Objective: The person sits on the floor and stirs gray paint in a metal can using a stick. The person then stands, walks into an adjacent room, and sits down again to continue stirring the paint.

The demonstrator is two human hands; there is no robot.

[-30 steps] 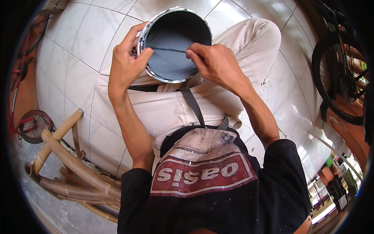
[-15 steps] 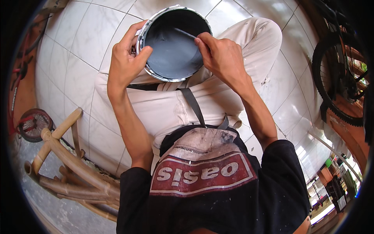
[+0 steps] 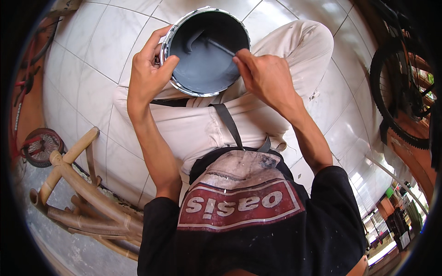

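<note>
A round metal paint can (image 3: 171, 83) full of dark grey-blue paint rests on my lap against my light trousers. My left hand (image 3: 148, 73) grips its left rim, thumb over the edge. My right hand (image 3: 267, 76) sits at the can's right rim, pinching a thin stirring stick (image 3: 220, 47). The stick slants up-left into the paint, where a curved ridge of paint shows near its tip.
White tiled floor (image 3: 92, 50) surrounds my legs. A bamboo chair frame (image 3: 83, 193) lies at the lower left beside a small red wheel (image 3: 39, 147). A bicycle wheel (image 3: 396, 92) stands at the right edge. A dark strap (image 3: 228, 124) crosses my lap.
My right hand has swung the stick from lying across the can's middle to angling toward its upper left, moving through the paint. My left hand keeps its hold on the rim.
</note>
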